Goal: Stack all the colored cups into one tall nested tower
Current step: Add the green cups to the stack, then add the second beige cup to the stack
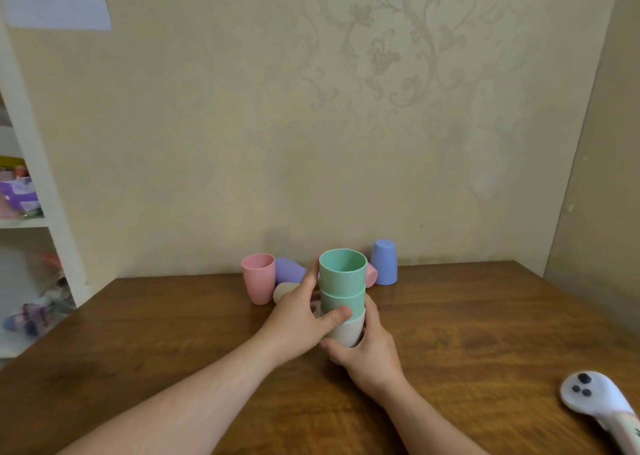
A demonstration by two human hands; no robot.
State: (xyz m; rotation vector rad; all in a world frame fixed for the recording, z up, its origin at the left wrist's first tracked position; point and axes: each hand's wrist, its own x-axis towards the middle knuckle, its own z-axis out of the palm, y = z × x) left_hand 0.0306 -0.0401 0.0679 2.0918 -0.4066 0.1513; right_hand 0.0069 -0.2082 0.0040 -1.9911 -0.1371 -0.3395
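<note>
A nested stack of cups [343, 281] stands at the table's middle: two green cups sit in a white cup [346, 331] at the bottom. My left hand [298, 319] grips the stack from the left, thumb across the lower green cup. My right hand [367, 350] wraps the white cup from the right and below. Behind, a pink cup [258, 278] stands upright. A purple cup [289, 270] and a cream cup [282, 291] lie on their sides. A blue cup [384, 262] stands upside down. Another pink cup [371, 274] is mostly hidden by the stack.
The wooden table [467, 333] meets a beige wall at the back and right. A white controller [599, 406] lies near the front right edge. White shelves [31, 219] with toys stand at the left.
</note>
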